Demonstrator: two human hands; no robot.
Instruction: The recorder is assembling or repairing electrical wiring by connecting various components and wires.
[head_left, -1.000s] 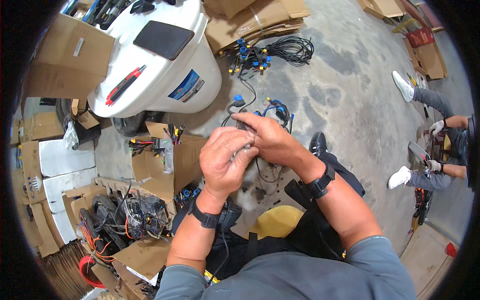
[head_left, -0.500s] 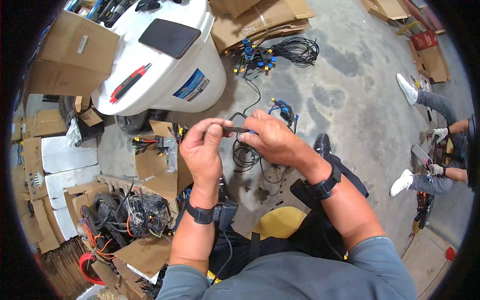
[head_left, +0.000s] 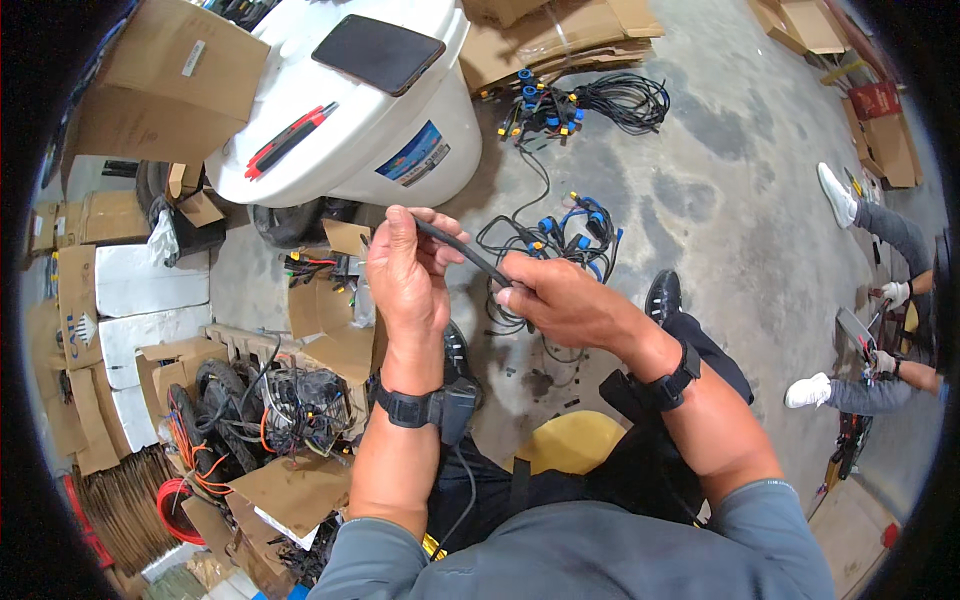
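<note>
The black cable [head_left: 478, 261] is sloping down from the left fingers to the right fingers, up in the air. The left hand [head_left: 408, 285] is holding the upper end between thumb and fingers, with the other fingers curling loosely behind. The right hand [head_left: 565, 300] is pinching the lower part. The right fingers are covering that part, so it is hard to tell if the cable is ending there. The left thumb is hiding the top tip.

Just past the right fingers, a messy cable pile [head_left: 590, 232] with blue bits is lying on the floor. The right hand is blocking some of it, and its thin loops are getting too mixed up to follow. Farther ahead of the fingers, a cable bundle [head_left: 640, 95] is lying near flat cardboard [head_left: 570, 40].

Ahead of the left fingers, a white tub [head_left: 460, 120] is standing, and its top is running out of view. A dark phone [head_left: 378, 53] and red and black pens [head_left: 290, 142] are resting on it. A brown box [head_left: 170, 80] is hiding its left side.

Left of the left fingers, an open box [head_left: 318, 312] is holding wires. The left arm is covering part of a black shoe [head_left: 457, 345].

Far right of the right fingers, another person's gloved hand [head_left: 896, 294] is showing, and the dark round edge is cutting off that person's body.
</note>
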